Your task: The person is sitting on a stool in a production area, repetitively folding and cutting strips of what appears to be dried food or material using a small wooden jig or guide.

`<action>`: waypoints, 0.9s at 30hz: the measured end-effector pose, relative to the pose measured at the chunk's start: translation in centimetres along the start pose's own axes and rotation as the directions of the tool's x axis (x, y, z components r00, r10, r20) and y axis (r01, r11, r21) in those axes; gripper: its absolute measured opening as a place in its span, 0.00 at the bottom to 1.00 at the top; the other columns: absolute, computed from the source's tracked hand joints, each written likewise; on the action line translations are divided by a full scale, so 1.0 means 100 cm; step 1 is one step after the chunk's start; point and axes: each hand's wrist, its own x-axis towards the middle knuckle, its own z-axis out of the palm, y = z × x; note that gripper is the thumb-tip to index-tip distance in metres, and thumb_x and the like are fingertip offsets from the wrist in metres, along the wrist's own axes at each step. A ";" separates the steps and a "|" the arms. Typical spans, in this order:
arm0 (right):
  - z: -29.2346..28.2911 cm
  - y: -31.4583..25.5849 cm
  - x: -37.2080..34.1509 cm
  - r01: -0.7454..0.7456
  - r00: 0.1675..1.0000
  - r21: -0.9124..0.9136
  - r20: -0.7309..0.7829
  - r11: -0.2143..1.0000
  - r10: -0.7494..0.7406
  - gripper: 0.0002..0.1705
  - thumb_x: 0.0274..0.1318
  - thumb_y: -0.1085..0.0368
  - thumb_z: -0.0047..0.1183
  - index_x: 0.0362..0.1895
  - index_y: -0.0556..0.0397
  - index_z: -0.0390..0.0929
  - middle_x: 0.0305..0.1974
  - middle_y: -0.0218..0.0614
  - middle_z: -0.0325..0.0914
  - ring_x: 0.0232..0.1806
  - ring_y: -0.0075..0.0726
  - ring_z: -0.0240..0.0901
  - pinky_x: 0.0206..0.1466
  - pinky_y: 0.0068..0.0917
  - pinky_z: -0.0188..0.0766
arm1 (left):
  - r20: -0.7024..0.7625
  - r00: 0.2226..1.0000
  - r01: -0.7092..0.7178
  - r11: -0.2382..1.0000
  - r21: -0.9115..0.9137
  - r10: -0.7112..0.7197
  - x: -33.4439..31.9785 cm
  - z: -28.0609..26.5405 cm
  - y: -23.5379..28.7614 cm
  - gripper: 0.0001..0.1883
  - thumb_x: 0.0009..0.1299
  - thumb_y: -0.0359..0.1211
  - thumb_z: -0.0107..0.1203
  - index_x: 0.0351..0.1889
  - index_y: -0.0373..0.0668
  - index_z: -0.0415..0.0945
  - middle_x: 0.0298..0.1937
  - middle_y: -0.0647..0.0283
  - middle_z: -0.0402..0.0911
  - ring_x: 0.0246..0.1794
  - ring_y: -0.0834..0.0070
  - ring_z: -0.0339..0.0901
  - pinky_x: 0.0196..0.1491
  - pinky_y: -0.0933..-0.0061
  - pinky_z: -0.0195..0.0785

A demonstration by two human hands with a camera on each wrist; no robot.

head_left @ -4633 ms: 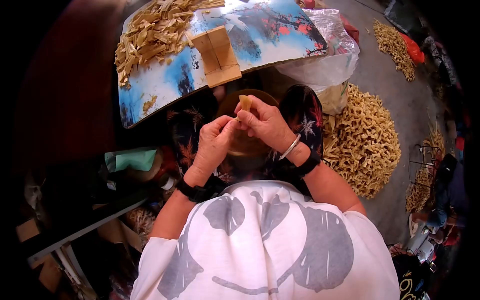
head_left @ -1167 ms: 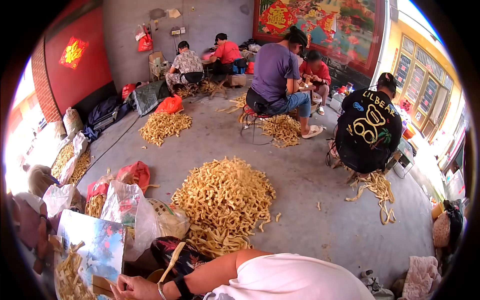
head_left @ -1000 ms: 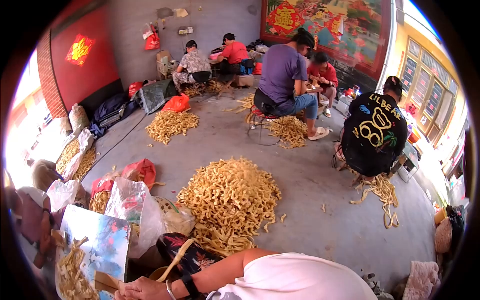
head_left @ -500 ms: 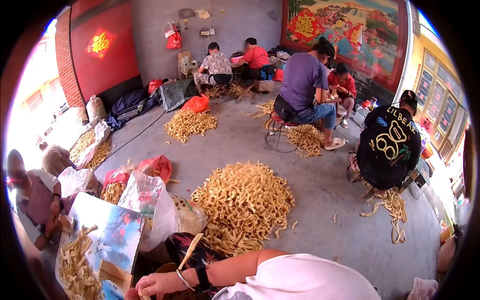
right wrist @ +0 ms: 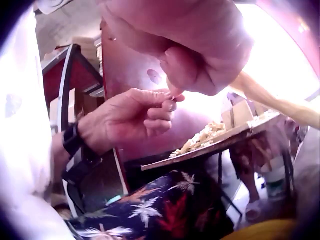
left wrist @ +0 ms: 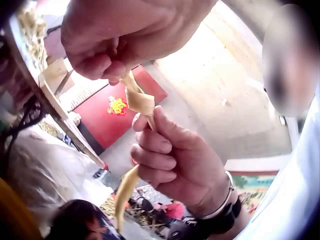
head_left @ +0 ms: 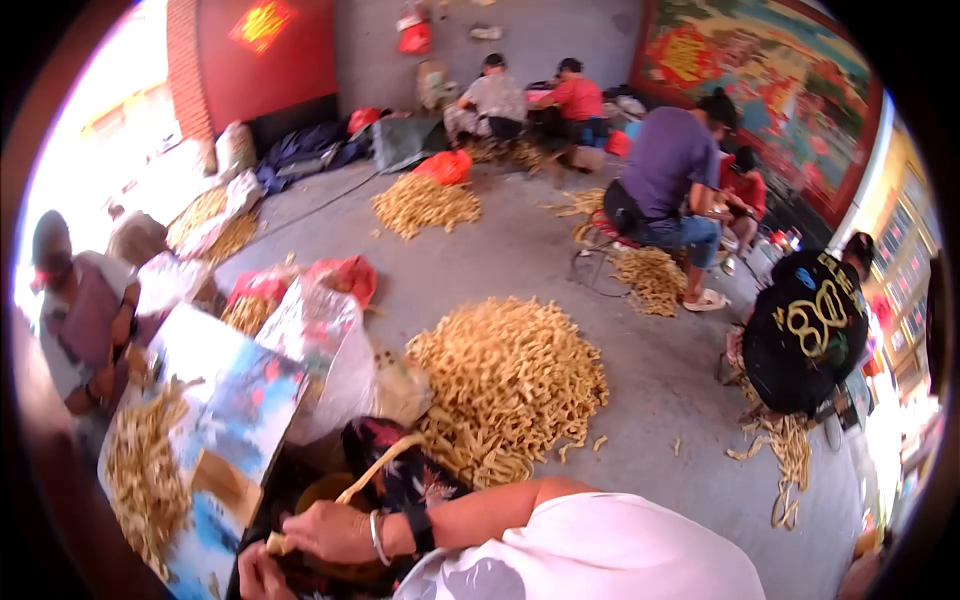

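A long pale yellow strip (head_left: 385,465) runs through my right hand (head_left: 330,532), and its tail sticks out behind the fist. My left hand (head_left: 262,575) is at the lower edge of the head view, close to the right. In the left wrist view, the left hand (left wrist: 135,35) pinches the strip's upper end. Below it, the right hand (left wrist: 180,160) grips the strip under a flat folded loop (left wrist: 141,102), its fingers curled. Fingertips of the left hand (right wrist: 132,112) and right hand (right wrist: 195,45) meet in the right wrist view, hiding the strip there.
A painted tabletop (head_left: 250,370) bears a heap of strips (head_left: 145,470) and a wooden piece (head_left: 225,485). Beside my knee lies a large pile of short yellow pieces (head_left: 510,380), near a plastic bag (head_left: 325,390). Several people sit working around the room; one person (head_left: 90,320) is across the table.
The head view has swung from my lap up to the room, then leftward. A long strip now trails from my right hand, replacing the short piece held earlier. The left hand has come back into view.
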 end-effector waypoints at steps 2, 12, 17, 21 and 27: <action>0.004 0.007 -0.002 0.064 0.998 0.097 -0.035 0.993 -0.061 0.14 0.65 0.60 0.48 0.29 0.56 0.73 0.27 0.51 0.77 0.33 0.61 0.76 0.35 0.44 0.72 | 0.114 0.969 0.234 0.963 -0.135 -0.219 0.002 -0.012 -0.009 0.06 0.73 0.28 0.53 0.44 0.37 0.77 0.27 0.74 0.70 0.24 0.91 0.61 0.27 0.89 0.52; 0.048 -0.002 -0.004 -0.068 0.998 0.258 0.009 0.964 0.068 0.08 0.63 0.68 0.51 0.43 0.58 0.77 0.35 0.45 0.78 0.35 0.47 0.77 0.37 0.34 0.74 | 0.056 0.980 0.194 0.841 -0.505 -0.193 -0.012 -0.003 -0.020 0.09 0.78 0.30 0.48 0.52 0.37 0.72 0.40 0.65 0.80 0.41 0.82 0.76 0.47 0.80 0.69; 0.060 0.047 -0.010 0.274 0.920 -0.017 0.297 0.961 -0.257 0.08 0.60 0.69 0.51 0.42 0.54 0.79 0.39 0.46 0.79 0.42 0.53 0.76 0.45 0.42 0.73 | 0.004 0.996 0.072 0.787 -0.613 -0.089 0.009 -0.029 -0.009 0.11 0.78 0.34 0.48 0.51 0.37 0.74 0.34 0.69 0.77 0.29 0.84 0.70 0.37 0.79 0.66; 0.026 0.033 0.009 -0.079 0.991 0.094 0.112 0.992 0.068 0.17 0.58 0.64 0.59 0.52 0.51 0.78 0.46 0.41 0.80 0.45 0.42 0.80 0.48 0.31 0.76 | 0.138 0.966 0.259 0.795 -0.548 -0.220 0.001 -0.019 -0.018 0.11 0.78 0.32 0.48 0.52 0.37 0.75 0.31 0.72 0.72 0.25 0.86 0.60 0.32 0.81 0.56; 0.008 0.028 0.027 -0.139 0.960 0.394 0.280 0.909 0.025 0.21 0.52 0.60 0.68 0.46 0.56 0.77 0.32 0.33 0.78 0.35 0.21 0.74 0.40 0.22 0.73 | 0.392 0.870 0.473 0.728 -0.497 -0.297 -0.020 0.000 -0.034 0.07 0.76 0.31 0.51 0.47 0.39 0.75 0.28 0.73 0.71 0.22 0.89 0.58 0.26 0.86 0.53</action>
